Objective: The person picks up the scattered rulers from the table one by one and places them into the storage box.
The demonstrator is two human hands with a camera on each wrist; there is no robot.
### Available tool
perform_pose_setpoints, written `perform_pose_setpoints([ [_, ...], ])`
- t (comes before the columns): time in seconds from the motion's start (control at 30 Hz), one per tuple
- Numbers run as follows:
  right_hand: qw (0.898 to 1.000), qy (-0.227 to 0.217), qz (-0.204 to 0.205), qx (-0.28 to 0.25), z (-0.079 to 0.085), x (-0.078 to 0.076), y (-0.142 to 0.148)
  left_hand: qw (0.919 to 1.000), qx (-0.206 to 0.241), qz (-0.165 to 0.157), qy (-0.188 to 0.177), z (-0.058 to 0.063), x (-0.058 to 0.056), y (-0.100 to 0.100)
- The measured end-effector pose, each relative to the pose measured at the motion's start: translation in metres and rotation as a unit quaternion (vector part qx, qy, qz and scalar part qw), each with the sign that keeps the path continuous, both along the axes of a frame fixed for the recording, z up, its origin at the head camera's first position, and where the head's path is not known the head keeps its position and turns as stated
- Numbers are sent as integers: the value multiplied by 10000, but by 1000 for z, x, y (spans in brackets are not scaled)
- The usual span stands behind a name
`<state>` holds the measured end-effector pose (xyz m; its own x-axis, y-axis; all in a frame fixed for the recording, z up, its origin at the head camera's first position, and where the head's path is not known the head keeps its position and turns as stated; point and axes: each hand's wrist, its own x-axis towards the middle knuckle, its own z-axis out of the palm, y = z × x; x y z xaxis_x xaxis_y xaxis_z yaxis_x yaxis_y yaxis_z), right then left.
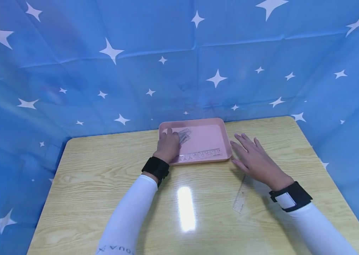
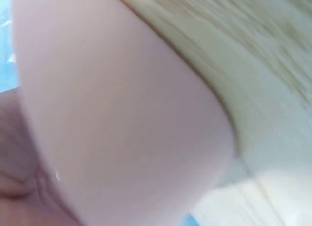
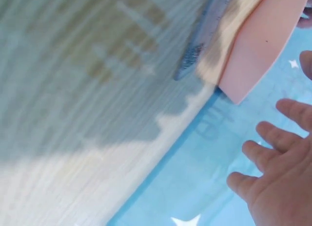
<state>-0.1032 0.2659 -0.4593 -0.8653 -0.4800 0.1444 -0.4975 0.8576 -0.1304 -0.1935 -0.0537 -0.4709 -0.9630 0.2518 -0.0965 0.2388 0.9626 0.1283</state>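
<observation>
A pink tray sits at the back of the table. My left hand is inside its left end, fingers bent downward. Beside the thumb lie clear plastic drawing pieces, partly hidden by the hand; whether it grips one cannot be seen. Along the tray's front side runs a clear stencil ruler. In the left wrist view the tray wall covers most of the hand. Fingers spread, my right hand hovers by the tray's right corner, holding nothing. Under it, another clear ruler lies on the table.
The wood-grain table has rounded back corners. A blue cloth with white stars hangs behind it and at both sides. Bright light reflects off the tabletop in front of the tray.
</observation>
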Motion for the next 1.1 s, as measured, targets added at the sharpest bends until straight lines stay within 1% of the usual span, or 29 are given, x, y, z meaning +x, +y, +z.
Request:
perform_pose_setpoints([
  [0.2, 9998, -158, -141, 28, -4, 5, 8, 9999, 107, 32, -68, -3, -2, 0],
  [0.27, 9997, -181, -187, -9, -6, 6, 10, 9999, 108, 50, -39, -4, -2, 1],
  [0.4, 9994, -197, -259, -90, -9, 9, 14, 9999, 29, 0, 160, -2, 1, 2],
  [0.47, 9992, -238, -296, -104, -10, 11, 16, 9995, 59, -55, 295, 1, 4, 4],
  [0.53, 9991, -238, -329, -98, -13, 14, 18, 9986, 178, -181, 457, 5, 10, 7],
  [0.6, 9989, -261, -362, -125, -15, 17, 20, 9963, 281, -442, 687, 10, 16, 11],
  [0.67, 9987, -279, -399, -120, -17, 19, 21, 9919, 322, -798, 935, 15, 24, 15],
  [0.73, 9985, -302, -431, -119, -18, 22, 22, 9850, 386, -1164, 1214, 19, 33, 20],
  [0.8, 9982, -356, -478, -107, -20, 25, 23, 9780, 472, -1470, 1401, 22, 43, 25],
  [0.9, 9972, -476, -565, -124, -21, 29, 26, 9696, 669, -1802, 1516, 24, 59, 35],
  [0.97, 9964, -541, -634, -150, -22, 31, 28, 9643, 673, -2055, 1529, 24, 71, 41],
  [1.1, 9948, -682, -740, -173, -26, 36, 33, 9523, 520, -2607, 1498, 17, 98, 54],
])
